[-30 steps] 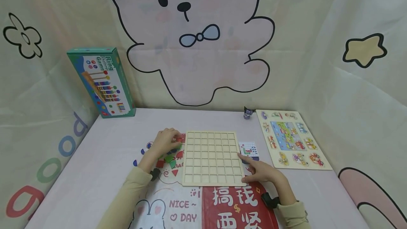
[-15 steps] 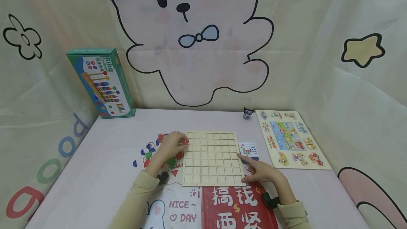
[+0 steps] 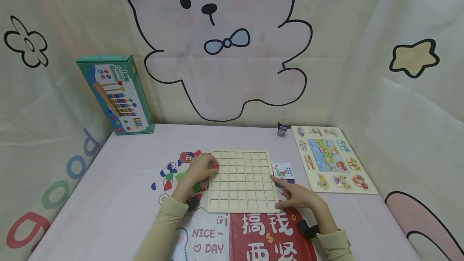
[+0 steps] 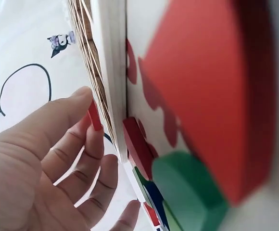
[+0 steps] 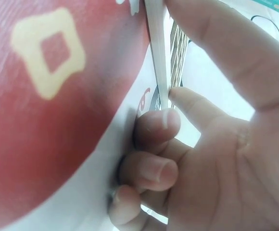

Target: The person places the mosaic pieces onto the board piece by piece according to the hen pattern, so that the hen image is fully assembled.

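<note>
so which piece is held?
The red piece, pinched in the left grip over the left edge of the grid board; the other pieces lie loose left of it.

On my head feed I read "NICE~ DAY" w/ a heart (image 3: 197,247) on the white part of the mat (image 3: 206,218). Its red panel (image 3: 239,245) has Chinese: top row 搞钱, gold dollar sign (image 3: 270,237) below; btm row's cut by the frame edge, can't confirm. L-side curtain (image 3: 40,152): two o's plus approx. a "d" up top; btm red letter unclear to me. Green box (image 3: 119,96): Chinese title, too small to read.
</note>
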A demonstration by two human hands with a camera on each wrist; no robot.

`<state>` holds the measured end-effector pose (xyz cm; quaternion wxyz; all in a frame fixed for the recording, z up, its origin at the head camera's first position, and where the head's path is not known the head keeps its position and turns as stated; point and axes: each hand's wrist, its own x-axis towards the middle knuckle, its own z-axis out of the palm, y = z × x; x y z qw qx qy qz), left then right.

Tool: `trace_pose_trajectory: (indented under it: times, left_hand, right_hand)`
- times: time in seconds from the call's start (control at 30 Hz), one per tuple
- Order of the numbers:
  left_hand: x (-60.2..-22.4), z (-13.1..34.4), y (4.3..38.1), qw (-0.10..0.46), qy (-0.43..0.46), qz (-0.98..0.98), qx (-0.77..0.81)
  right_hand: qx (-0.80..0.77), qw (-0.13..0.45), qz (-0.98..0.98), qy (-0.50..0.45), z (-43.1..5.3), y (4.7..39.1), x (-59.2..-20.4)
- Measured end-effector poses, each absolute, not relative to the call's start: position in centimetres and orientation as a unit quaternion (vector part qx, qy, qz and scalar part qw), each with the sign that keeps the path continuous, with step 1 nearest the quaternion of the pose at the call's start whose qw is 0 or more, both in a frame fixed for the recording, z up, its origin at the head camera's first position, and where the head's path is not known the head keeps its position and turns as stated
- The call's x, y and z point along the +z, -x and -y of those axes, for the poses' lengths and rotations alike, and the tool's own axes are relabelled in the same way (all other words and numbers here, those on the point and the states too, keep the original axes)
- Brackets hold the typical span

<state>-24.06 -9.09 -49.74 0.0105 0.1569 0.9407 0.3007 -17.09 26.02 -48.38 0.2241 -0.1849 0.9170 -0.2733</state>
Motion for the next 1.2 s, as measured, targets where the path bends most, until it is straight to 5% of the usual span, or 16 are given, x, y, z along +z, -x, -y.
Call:
trace_pose_trajectory:
  times: [1.2]
  left_hand:
    - [-49.5, 9.19, 23.93, 0.026, -0.143, -0.926, 0.35]
  right_hand:
    - [-0.271, 0.215, -0.918, 0.193, -26.14, 17.18, -48.67]
